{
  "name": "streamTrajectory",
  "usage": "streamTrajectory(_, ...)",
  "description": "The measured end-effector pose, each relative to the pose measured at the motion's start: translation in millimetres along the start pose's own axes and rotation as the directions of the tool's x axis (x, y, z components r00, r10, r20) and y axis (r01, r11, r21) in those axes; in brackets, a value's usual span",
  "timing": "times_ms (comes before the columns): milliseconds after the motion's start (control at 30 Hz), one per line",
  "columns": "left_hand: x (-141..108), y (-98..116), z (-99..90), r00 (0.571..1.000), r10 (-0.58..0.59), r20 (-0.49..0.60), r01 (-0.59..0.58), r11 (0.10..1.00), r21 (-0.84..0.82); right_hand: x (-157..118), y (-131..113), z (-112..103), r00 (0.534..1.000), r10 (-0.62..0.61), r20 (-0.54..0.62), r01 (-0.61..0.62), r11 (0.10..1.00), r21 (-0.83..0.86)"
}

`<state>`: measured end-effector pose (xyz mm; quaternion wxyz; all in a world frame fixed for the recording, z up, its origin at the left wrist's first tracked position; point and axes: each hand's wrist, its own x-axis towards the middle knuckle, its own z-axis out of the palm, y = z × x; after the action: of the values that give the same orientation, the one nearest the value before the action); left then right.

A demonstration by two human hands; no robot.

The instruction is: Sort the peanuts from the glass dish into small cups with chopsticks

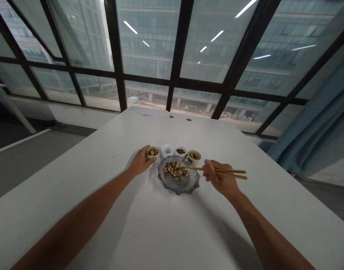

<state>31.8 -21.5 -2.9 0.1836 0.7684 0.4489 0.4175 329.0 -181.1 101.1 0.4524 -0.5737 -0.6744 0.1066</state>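
Two bare hands work over a white counter (149, 232) in the head view. The left hand (142, 161) has its grip closed around the side of a small round cup (152, 159), which holds pale and brown pieces and stands at the left end of a row of containers. The right hand (219, 176) grips a pair of wooden chopsticks (197, 168), their tips reaching left into the pieces (174, 169) heaped in a grey, see-through bowl with a jagged rim (189, 185). Those pieces are pale yellow and dark brown, gathered mostly toward the far left part of the bowl; whether the tips pinch one, I cannot tell. Just beyond the bowl, between the left cup and a second round cup (194, 156), sit a white container (167, 150) that looks empty and another white container (180, 151) with dark pieces in it. Farther off, near the windows (149, 41), lie white paper (149, 112) and a small brown disc (188, 119).
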Motion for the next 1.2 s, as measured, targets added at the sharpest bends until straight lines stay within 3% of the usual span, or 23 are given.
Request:
streamTrajectory(100,0,1,-0.3,1.0,-0.011,0.006,0.011,1.0,-0.026,2,6,6,0.954,0.232,-0.19,-0.169,0.939,0.3)
streamTrajectory(167,1,1,-0.9,1.0,-0.024,0.004,0.024,0.998,-0.052,4,11,13,0.912,0.344,-0.223,-0.207,0.856,0.474)
streamTrajectory(333,0,5,-3.5,1.0,-0.018,-0.017,0.017,0.997,-0.08,1,24,34,0.844,0.528,-0.092,-0.304,0.613,0.73)
streamTrajectory(500,-3,7,-5.0,0.997,0.07,-0.019,-0.071,0.996,-0.057,-5,29,48,0.796,0.604,-0.034,-0.362,0.522,0.773)
streamTrajectory(633,-4,7,-5.2,0.991,0.136,0.0,-0.136,0.99,-0.049,-8,24,49,0.805,0.588,-0.08,-0.325,0.55,0.769)
streamTrajectory(767,-5,10,-6.4,0.988,0.156,0.012,-0.155,0.988,-0.014,-12,16,47,0.866,0.447,-0.223,-0.19,0.708,0.681)
streamTrajectory(867,-5,11,-6.0,0.99,0.138,0.006,-0.138,0.99,-0.02,-13,13,46,0.883,0.38,-0.276,-0.139,0.773,0.619)
streamTrajectory(1033,3,3,-3.2,1.0,0.0,-0.026,-0.002,0.996,-0.091,-8,23,44,0.845,0.467,-0.262,-0.168,0.696,0.698)
streamTrajectory(1200,25,7,-2.7,0.991,-0.117,0.064,0.119,0.992,-0.033,0,33,39,0.805,0.517,-0.291,-0.145,0.647,0.749)
